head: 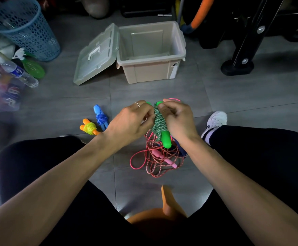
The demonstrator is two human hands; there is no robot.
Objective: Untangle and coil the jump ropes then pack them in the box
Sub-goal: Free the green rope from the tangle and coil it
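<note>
A green jump rope [158, 121], its green-and-white cord wound round its green handles, is held upright between both hands. My left hand [130, 121] pinches the cord on the left side. My right hand [177, 119] grips the bundle from the right near its top. Beneath them on the floor lies a tangled pile of red-and-white and pink rope [155, 160] with a pink handle [164, 159]. A coiled blue rope [101, 118] and a coiled yellow rope with orange handles [89, 129] lie to the left. The beige box [151, 68] stands open and empty behind.
The box's clear lid [96, 55] hangs open to its left. A blue mesh basket [26, 27], a water bottle [17, 71] and a green spray bottle [32, 66] sit at the left. Black equipment legs [240, 63] stand at the right. I sit on an orange stool [162, 210].
</note>
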